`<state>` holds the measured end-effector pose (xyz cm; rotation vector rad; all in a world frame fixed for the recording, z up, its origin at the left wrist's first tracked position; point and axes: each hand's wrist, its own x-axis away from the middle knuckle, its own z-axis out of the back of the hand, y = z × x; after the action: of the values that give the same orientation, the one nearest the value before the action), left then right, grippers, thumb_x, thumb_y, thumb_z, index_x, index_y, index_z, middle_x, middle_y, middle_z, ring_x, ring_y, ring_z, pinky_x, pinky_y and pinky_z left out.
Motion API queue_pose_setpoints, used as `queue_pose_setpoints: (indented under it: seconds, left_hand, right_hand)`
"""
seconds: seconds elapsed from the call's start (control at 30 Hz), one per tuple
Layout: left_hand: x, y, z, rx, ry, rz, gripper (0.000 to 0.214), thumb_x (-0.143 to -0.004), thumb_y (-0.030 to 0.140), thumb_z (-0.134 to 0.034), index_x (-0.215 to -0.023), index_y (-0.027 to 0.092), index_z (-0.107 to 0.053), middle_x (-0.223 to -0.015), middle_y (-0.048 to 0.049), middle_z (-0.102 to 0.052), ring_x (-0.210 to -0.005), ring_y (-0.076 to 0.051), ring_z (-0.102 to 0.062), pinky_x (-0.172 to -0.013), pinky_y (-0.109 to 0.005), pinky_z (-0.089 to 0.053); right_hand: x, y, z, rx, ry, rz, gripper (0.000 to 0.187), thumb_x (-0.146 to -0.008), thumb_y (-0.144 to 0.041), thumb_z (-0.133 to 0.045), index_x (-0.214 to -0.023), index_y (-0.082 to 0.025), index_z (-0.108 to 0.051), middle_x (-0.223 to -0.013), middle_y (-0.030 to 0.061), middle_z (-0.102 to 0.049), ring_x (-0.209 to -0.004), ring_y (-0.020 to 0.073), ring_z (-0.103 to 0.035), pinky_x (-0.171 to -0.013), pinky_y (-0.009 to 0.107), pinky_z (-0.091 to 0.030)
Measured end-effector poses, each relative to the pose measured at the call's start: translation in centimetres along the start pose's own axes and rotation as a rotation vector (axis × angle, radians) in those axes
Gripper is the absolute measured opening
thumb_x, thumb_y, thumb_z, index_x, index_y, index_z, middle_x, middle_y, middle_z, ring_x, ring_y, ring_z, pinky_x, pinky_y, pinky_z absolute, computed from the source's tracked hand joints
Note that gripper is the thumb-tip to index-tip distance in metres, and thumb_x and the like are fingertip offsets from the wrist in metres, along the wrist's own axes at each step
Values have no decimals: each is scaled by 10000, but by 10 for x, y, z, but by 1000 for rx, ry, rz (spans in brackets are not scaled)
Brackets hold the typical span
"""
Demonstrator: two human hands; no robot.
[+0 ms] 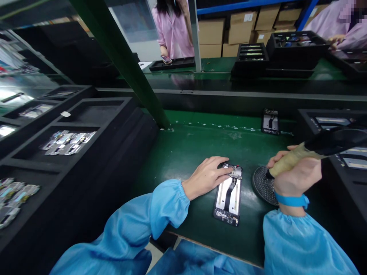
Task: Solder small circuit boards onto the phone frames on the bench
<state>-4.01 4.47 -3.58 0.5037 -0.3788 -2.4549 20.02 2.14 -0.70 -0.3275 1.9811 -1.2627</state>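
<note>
An opened phone [228, 198] lies on the green work mat, its silver inside and black ribbon cable facing up. My left hand [206, 175] rests on its upper end, fingers stretched out and a fingertip touching the board there. My right hand [296, 177] is wrapped round an electric screwdriver [295, 158] with a pale yellow grip and a dark rear end. The tool tilts, its black nose down at a round, dimpled black dish [262, 187] beside the phone. Small contents of the dish are too fine to make out. A blue band circles my right wrist.
Another opened phone [270, 121] lies at the mat's back right. Black foam trays [114, 110] with phone boards [69, 142] stand at left; another tray [305, 114] stands at right. A green post [123, 61] rises at back left. Two people in pink work across the bench.
</note>
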Motion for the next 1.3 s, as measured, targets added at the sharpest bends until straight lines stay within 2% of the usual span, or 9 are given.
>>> queue_pose_setpoints:
  seconds: [0.17,0.3,0.47,0.53,0.63,0.73,0.93,1.17,1.3]
  left_hand:
    - [21,34,21,190,5,163,291,-1065,347,-547,-1310,229,-653,-1389,-97,-634,-1277,-252,-609,-1079,-424,-521]
    - [37,64,38,707,-288,556,413,-1000,419,-631,-1358,225,-559,-1025,-46,-740,-850,-188,-735,-684,-285,-590]
    - [25,55,37,1255,-382,686,296,-1062,392,-483,-1210,148,-562,-1071,-137,-745,-679,-123,-684,-550,-219,-499]
    - [13,43,32,1030,-282,556,297,-1081,377,-444,-1142,147,-621,-992,-108,-758,-708,-137,-685,-612,-242,-526]
    - [-3,24,23,425,-64,248,228,-1046,338,-560,-1168,204,-699,-1287,-103,-691,-1156,-241,-660,-979,-396,-551]
    - [-10,13,12,83,-66,34,249,-1030,339,-612,-1245,257,-709,-1416,-86,-611,-1297,-280,-565,-1095,-480,-491]
    - [3,16,-7,16,-13,-112,309,-1079,358,-511,-1288,235,-702,-1357,-85,-648,-1179,-219,-596,-1023,-370,-554]
    - [12,31,-9,-74,-3,-78,315,-1084,332,-489,-1315,217,-671,-1472,-105,-588,-1297,-291,-567,-1019,-458,-530]
    - [10,35,-3,-75,-46,-61,330,-1087,349,-485,-1350,233,-648,-1410,-111,-618,-1243,-283,-592,-973,-445,-506]
  right_hand:
    - [3,0,-1,8,10,-1,535,-943,-714,-475,-961,-191,-586,-576,-7,-545,-400,184,-522,-374,323,-429]
    - [3,2,-1,10,-13,15,505,-969,-688,-456,-976,-201,-590,-587,-8,-546,-397,178,-519,-371,318,-428]
    - [3,4,0,-3,-30,47,488,-987,-666,-438,-987,-203,-594,-587,-13,-547,-395,180,-521,-366,312,-427]
    - [3,4,0,-3,-40,50,498,-988,-675,-429,-993,-205,-592,-590,-17,-554,-392,180,-524,-363,305,-422]
    - [4,4,1,3,-46,55,496,-989,-674,-432,-1001,-203,-587,-603,-17,-566,-401,182,-541,-362,298,-423]
    - [5,4,2,2,-36,49,500,-974,-689,-452,-978,-206,-582,-607,-22,-563,-403,178,-543,-361,296,-427]
    - [3,2,2,19,-16,41,505,-953,-699,-461,-957,-213,-595,-593,-17,-563,-402,187,-532,-375,317,-424]
    - [14,-31,-16,-136,31,9,612,-894,-806,-367,-947,-236,-582,-582,-20,-517,-409,182,-471,-383,341,-399]
    - [30,-29,-32,-74,-83,-24,602,-898,-795,-380,-960,-232,-586,-594,-17,-527,-411,194,-507,-381,352,-418]
